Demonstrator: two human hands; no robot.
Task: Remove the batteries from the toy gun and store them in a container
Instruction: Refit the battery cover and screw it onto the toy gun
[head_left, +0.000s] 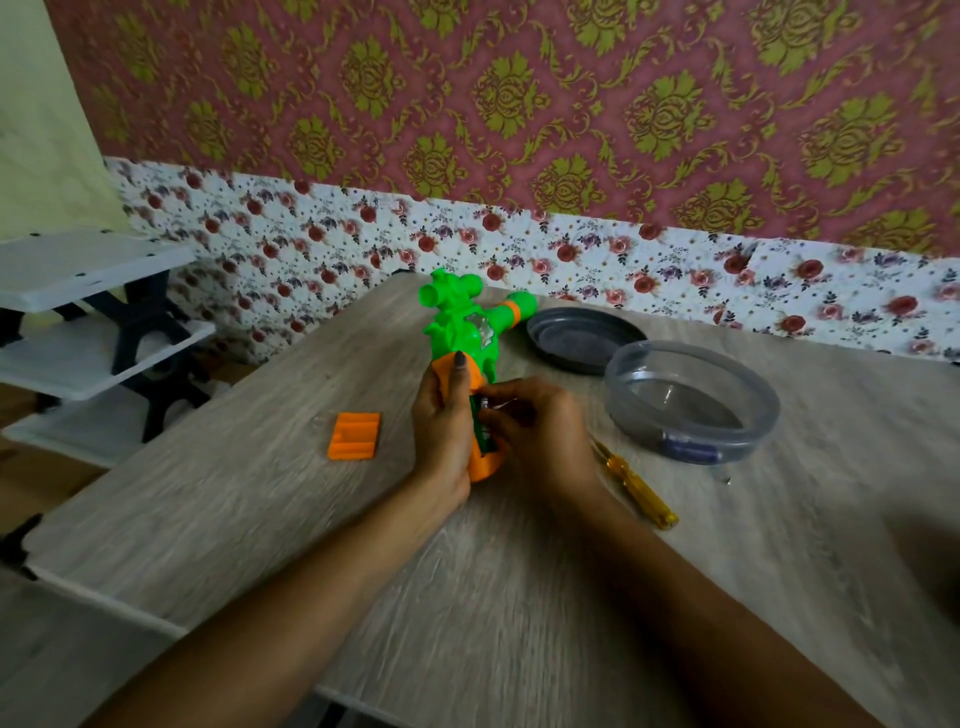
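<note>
Both forearms reach in from the near edge of the bench (260, 499) and meet around its middle. The left hand (441, 431) is wrapped around the orange grip of the toy gun (457, 322), thumb laid up the grip, holding it upright with the green body and barrel pointing toward the far edge. The right hand (540, 431) is just beside it, its fingers curled in and pinching the green battery (480, 428) that sits in the open compartment of the grip. A yellow screwdriver (639, 488) lies just right of the right wrist. An orange cover (354, 435) lies flat to the left of the hands. Farther right stands the clear round container (769, 415), with a dark blue object, too blurred to name, against its near wall. Its grey lid (584, 338) lies near the far edge, beside the gun's barrel.
</note>
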